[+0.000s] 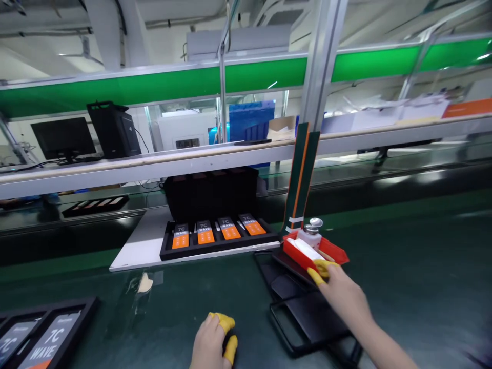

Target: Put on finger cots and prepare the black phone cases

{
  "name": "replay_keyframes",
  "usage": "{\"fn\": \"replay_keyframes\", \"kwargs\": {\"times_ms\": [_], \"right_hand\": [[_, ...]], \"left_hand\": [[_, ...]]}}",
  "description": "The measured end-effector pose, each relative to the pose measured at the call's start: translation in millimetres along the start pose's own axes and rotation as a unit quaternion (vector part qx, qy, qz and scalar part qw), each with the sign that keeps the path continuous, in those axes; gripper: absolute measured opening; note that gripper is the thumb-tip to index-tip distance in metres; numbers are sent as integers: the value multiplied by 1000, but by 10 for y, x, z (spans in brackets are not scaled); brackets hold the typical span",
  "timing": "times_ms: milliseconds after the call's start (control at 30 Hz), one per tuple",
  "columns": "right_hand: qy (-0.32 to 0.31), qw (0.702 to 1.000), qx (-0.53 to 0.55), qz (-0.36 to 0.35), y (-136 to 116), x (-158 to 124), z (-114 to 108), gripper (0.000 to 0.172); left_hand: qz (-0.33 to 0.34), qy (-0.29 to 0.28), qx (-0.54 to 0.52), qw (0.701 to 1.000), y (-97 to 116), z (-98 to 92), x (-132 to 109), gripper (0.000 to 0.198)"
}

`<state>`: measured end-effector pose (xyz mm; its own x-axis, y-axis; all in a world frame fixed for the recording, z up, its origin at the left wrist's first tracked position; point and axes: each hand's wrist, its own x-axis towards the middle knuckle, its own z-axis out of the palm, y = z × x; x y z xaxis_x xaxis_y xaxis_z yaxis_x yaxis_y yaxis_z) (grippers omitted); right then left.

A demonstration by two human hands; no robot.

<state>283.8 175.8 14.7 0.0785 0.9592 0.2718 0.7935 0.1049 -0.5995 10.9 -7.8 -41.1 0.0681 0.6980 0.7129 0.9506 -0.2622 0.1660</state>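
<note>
My left hand (214,339), with yellow finger cots, hovers over the green work surface at the bottom centre. Its fingers are bent, with thumb and forefinger apart and nothing between them. My right hand (344,292), also in yellow cots, is at the near rim of a red tray (335,250). Thumb and forefinger come close together there; what they pinch, if anything, is hidden. Inside the tray are a white pad (304,249) and a bottle with a metal top (309,234). Black frame-like pieces (313,312) lie below this hand.
A black tray (215,251) of grey-and-orange "7C WAVE" packs (205,233) rests on a white board (132,246). Another black tray (86,312) is cut off at lower left. A shelf (200,160) crosses behind, carrying a monitor (63,137) and computer tower (115,130).
</note>
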Motion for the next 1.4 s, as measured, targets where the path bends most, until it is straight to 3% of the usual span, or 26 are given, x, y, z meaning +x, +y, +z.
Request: {"fn": "replay_keyframes", "kwargs": {"times_ms": [67, 167, 367, 600, 733, 933, 1033, 1100, 1167, 1267, 1333, 1400], "right_hand": [[-51, 996, -37, 66, 264, 226, 14, 42], [-99, 992, -7, 82, 411, 408, 123, 35], [-126, 989, 23, 76, 322, 468, 204, 27], [-132, 986, -19, 96, 334, 295, 39, 42], [-163, 986, 4, 37, 354, 85, 54, 38], [-208, 972, -39, -104, 317, -341, 181, 43], [-213, 968, -34, -130, 316, -439, 187, 42], [-178, 977, -41, -111, 293, -421, 135, 43], [-116, 989, -29, -87, 225, -354, 25, 43], [-21, 997, 28, -68, 43, -227, -235, 47], [-6, 997, 56, -50, -95, -148, -445, 55], [-37, 995, 77, -53, -224, -82, -652, 61]], "left_hand": [[-33, 11, -28, 999, 1, 151, -14, 23], [-39, 10, -54, 998, -8, 266, -22, 23], [-52, -27, -88, 994, -64, 258, -61, 23], [-68, -48, -98, 992, -13, 173, -51, 20], [-95, -90, -147, 980, 114, 143, 84, 17], [-282, -206, -230, 908, 479, 189, 459, 37], [-292, -265, -221, 892, 620, 184, 559, 39], [-288, -294, -209, 887, 651, 176, 573, 32], [-296, -286, -234, 881, 628, 166, 562, 25], [-336, -205, -322, 861, 510, 130, 535, 23], [-380, -140, -375, 834, 388, 86, 520, 27], [-427, -69, -401, 808, 239, 40, 501, 31]]}}
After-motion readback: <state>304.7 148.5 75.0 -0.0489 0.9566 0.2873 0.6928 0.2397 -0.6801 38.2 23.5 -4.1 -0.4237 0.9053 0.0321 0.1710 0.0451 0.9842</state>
